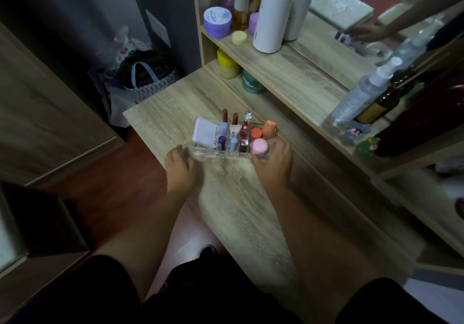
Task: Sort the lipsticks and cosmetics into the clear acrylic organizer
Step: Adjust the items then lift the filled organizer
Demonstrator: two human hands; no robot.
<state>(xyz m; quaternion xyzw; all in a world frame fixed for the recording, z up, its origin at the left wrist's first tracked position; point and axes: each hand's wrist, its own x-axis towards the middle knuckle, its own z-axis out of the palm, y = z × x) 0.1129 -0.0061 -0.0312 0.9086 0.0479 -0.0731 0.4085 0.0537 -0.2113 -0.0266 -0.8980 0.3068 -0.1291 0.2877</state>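
Sorting looks complete: left hand (180, 164) and right hand (272, 159), fingers curled, grip the filled organizer (227, 151) (blurred) between them; next, place it steadily.

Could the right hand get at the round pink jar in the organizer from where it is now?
Probably yes. The right hand rests at the organizer's right end, the pink jar sits just beyond its fingers, and nothing lies between them.

The room is dim, the corners falling to near black, with the pale wood-grain tabletop (175, 102) catching the most light. Motion blur smears the table surface between the forearms. Wide-angle distortion bends the wooden shelf edges (288, 55) toward the frame's borders.
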